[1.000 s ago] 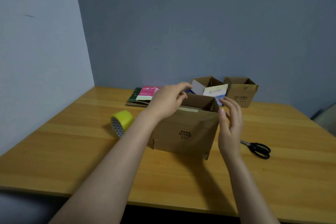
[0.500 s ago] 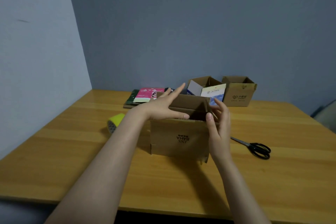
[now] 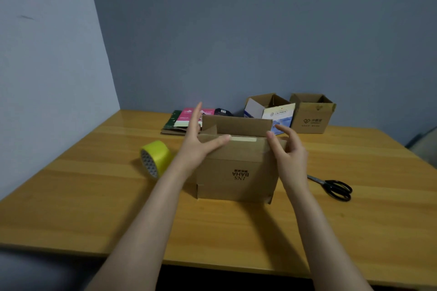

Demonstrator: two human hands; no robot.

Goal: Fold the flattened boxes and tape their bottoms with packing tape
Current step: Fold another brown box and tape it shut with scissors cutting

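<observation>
Half a second ago the left hand [image 3: 201, 142] lay across the open top of the cardboard box [image 3: 236, 172]. Now it is flatter, fingers straight and pointing up and away, thumb stretched along the near flap, gripping nothing. The right hand [image 3: 289, 151] then pinched the right corner. Now its thumb presses the flap's right end with the other fingers loosely bent beside the side wall (whether they touch it I cannot tell). The yellow tape roll [image 3: 156, 157], mostly hidden by the forearm before, shows almost whole. The box stands mid-table between both hands, plain brown corrugated board printed upside down, its far flap upright and a pale tape strip along the near flap; its inside is hidden. The wooden table [image 3: 94, 208] is glossy. Black-handled scissors [image 3: 335, 188] lie to the right. At the back are flattened boxes [image 3: 182, 120] in a stack and two open-topped brown boxes [image 3: 312, 113], contents unseen, a white-and-blue carton [image 3: 279, 117] before the left one.
</observation>
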